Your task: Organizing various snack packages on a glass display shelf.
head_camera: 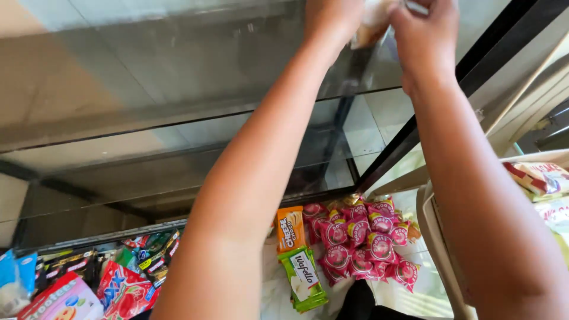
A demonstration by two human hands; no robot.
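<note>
Both my arms reach up over a glass shelf [148,65] of a display case. My left hand [329,19] and my right hand [424,37] meet at the top edge of the view, fingers closed on a pale, crinkly packet [371,24] held between them. Most of the packet is cut off by the frame edge. Below my arms, on the floor of the case, lies a heap of small pink snack packs [363,242], with an orange packet [290,229] and a green wafer packet [303,278] beside it.
A black metal frame post [409,139] runs diagonally at the right of the case. More colourful snack packs [89,284] fill the lower left. A beige plastic crate [435,237] with bagged goods [542,178] stands at the right.
</note>
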